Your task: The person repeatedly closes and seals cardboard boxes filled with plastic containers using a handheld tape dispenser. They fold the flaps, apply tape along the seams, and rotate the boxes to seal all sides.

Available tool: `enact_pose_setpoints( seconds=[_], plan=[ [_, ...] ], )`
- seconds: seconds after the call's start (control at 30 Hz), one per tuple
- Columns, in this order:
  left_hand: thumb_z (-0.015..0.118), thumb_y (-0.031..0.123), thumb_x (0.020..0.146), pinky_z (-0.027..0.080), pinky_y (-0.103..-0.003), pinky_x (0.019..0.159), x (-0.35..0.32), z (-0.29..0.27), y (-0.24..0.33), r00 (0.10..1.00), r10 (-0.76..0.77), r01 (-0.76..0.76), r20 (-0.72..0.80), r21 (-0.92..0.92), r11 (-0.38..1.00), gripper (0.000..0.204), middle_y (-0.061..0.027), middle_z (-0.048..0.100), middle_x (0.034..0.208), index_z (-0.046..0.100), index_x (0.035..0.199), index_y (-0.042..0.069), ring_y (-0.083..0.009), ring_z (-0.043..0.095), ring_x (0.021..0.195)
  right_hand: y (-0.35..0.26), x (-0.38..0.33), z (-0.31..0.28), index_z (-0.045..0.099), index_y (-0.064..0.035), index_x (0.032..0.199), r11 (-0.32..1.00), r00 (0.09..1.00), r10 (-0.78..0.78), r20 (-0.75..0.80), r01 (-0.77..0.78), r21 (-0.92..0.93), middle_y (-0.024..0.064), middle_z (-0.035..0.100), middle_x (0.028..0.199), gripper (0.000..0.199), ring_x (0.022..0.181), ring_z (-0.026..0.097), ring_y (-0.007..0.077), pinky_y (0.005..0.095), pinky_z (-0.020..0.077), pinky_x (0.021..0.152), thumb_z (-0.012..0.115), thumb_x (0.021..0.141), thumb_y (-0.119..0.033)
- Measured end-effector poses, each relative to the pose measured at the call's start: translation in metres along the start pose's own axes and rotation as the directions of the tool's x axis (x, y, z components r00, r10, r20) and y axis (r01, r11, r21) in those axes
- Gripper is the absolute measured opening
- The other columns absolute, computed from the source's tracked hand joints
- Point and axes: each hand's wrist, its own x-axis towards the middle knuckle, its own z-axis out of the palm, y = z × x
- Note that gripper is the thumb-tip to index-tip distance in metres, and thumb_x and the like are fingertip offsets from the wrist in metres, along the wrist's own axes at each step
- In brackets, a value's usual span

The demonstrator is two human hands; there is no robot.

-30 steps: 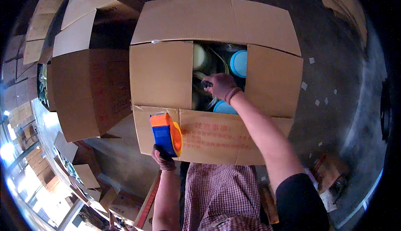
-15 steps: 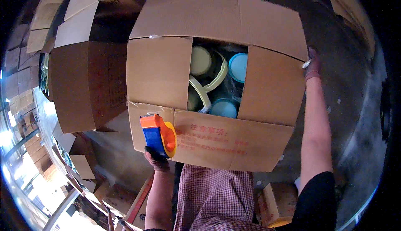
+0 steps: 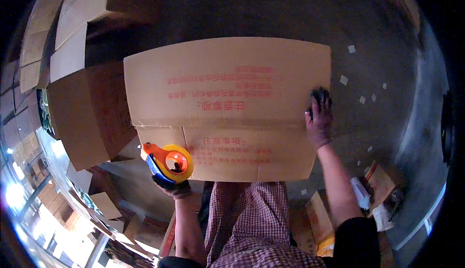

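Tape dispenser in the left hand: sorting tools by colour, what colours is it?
Orange and blue, yellow roll; head view.

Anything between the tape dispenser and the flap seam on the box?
Nothing visible. The left hand holds the tape dispenser at the cardboard box's near-left edge, the closed flap seam lies bare, and the right hand presses only its right end.

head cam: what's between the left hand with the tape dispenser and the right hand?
Head view: only the closed cardboard box, its printed flaps, spans from the left hand with the tape dispenser to the right hand.

Right hand [image 3: 318, 118] on closed carton [image 3: 227, 98] — left hand [image 3: 173, 186] apparently gripping tape dispenser [image 3: 167, 162].
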Motion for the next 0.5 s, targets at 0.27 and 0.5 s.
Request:
enact_pose_setpoints(
  seconds=[0.27,0.5],
  plan=[
    [0.069,0.048,0.064,0.045,-0.034,0.079,0.003,0.102,0.077,0.902,-0.23,0.213,0.366,0.087,0.973,0.066,-0.0119,0.058,0.094,0.054,0.101,-0.004,-0.02,0.057,0.084,0.003,-0.018,0.013,0.043,-0.0093,0.122,0.996,0.994,0.075,-0.077,-0.078,-0.045,0.0171,0.035,0.133,0.043,0.124,0.03,0.0409,0.0518,0.0216,0.103,0.053,0.081,-0.017],
    [0.054,0.065,0.066,0.045,-0.032,0.073,0.038,0.143,-0.008,0.632,-0.067,-0.242,0.772,0.279,0.93,0.075,-0.0141,0.061,0.084,0.059,0.091,-0.006,-0.022,0.058,0.082,0.003,-0.015,0.019,0.048,-0.0089,0.119,0.984,0.974,0.125,-0.188,-0.147,-0.105,0.0155,0.042,0.128,0.039,0.12,0.037,0.0365,0.05,0.0291,0.099,0.052,0.082,-0.019]
  ],
)
